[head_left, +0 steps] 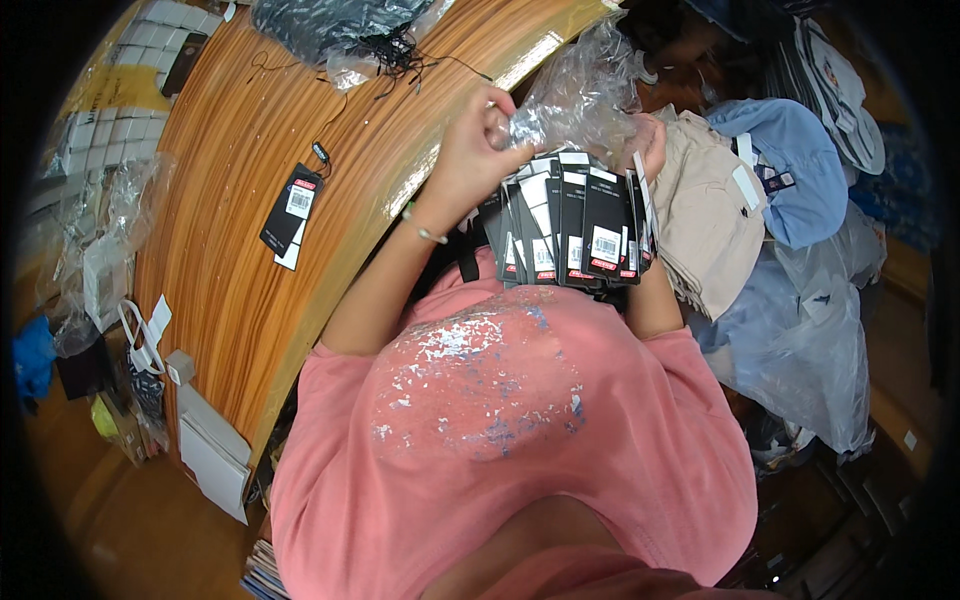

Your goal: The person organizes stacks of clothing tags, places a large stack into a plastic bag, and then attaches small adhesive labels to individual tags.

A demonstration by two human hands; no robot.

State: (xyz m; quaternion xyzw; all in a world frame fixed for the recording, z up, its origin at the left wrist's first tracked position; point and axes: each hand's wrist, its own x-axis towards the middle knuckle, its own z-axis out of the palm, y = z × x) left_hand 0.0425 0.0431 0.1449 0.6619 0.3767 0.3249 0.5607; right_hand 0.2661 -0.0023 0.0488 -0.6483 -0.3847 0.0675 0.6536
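Pinching plastic (585, 95), left fingers (492, 97) closed; tags (572, 212) between hands, just chestward, long axes likewise; right fingers (652, 146) part-hidden, grip unclear.

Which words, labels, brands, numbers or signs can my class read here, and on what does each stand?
Bunched black tags: pale print, white barcode stickers and red patches; wording left unquoted, smallest lines too fine to read.
Lone black tag on wooden table: barcode sticker and red patch, likewise unquoted.
Yellow tape on white boxes: dark lettering, blurred.
Dark label on light-blue fabric: too small to read.
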